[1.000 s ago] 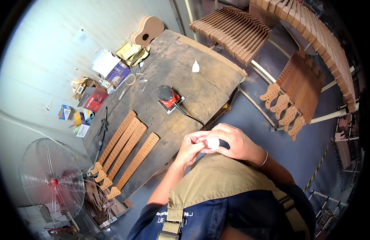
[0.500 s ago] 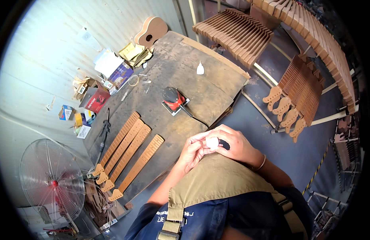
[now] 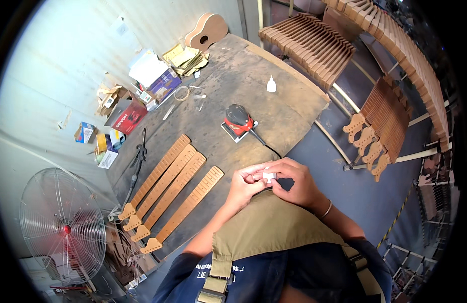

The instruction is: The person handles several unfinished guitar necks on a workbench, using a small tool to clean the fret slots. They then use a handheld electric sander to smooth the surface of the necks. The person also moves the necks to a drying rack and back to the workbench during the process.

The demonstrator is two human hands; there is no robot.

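My left hand [image 3: 243, 187] and my right hand [image 3: 299, 184] meet just above my khaki apron [image 3: 273, 224], both with fingers curled round a small white object [image 3: 268, 176]. A dark patch shows inside the curl of my right hand; I cannot tell what it is. Beyond my hands lies a black and red power sander [image 3: 238, 120] with its cord trailing to the bench edge. Several guitar necks with fretted boards [image 3: 190, 192] lie on the workbench [image 3: 294, 106] to the left of my hands.
A white dropper bottle [image 3: 271, 85], a guitar body [image 3: 205, 29], boxes [image 3: 127, 116] and papers [image 3: 185, 60] are on the bench. A wire fan [image 3: 62, 227] stands left, beside a dark hose [image 3: 137, 166]. Racks of wooden necks [image 3: 306, 45] and hanging necks [image 3: 382, 121] are at right.
The bench and what is on it have shifted rightward in the view as the camera moved. My fingers have shifted slightly around the white object, with my hands still together.
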